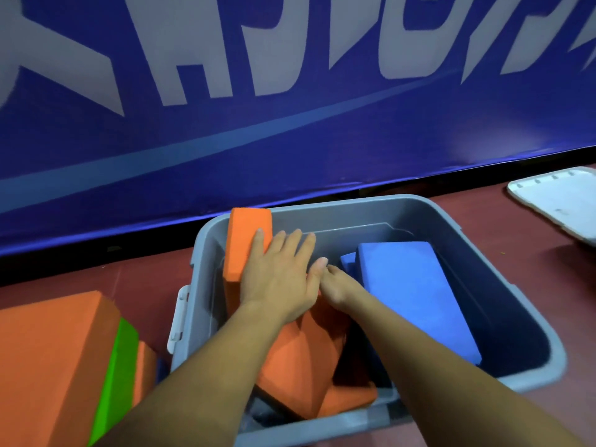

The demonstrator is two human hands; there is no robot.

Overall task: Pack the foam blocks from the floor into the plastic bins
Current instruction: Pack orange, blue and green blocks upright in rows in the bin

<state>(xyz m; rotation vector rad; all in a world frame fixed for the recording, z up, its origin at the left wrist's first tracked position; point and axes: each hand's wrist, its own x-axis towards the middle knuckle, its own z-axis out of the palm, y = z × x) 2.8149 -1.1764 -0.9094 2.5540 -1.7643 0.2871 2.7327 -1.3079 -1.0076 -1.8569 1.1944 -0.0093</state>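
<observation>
Left of L hand (280,275), outside bin (451,227), floor blocks (48,366) lie; blue block (409,295) just R of R hand (338,288). L hand flat, fingers straight, on upright orange block (245,240) in bin; R hand grip: cannot tell.

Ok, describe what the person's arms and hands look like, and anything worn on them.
Both arms are bare as far as the picture shows, with no sleeves in view. The left hand and right hand wear no gloves, and no rings, watch or wristbands show.
</observation>
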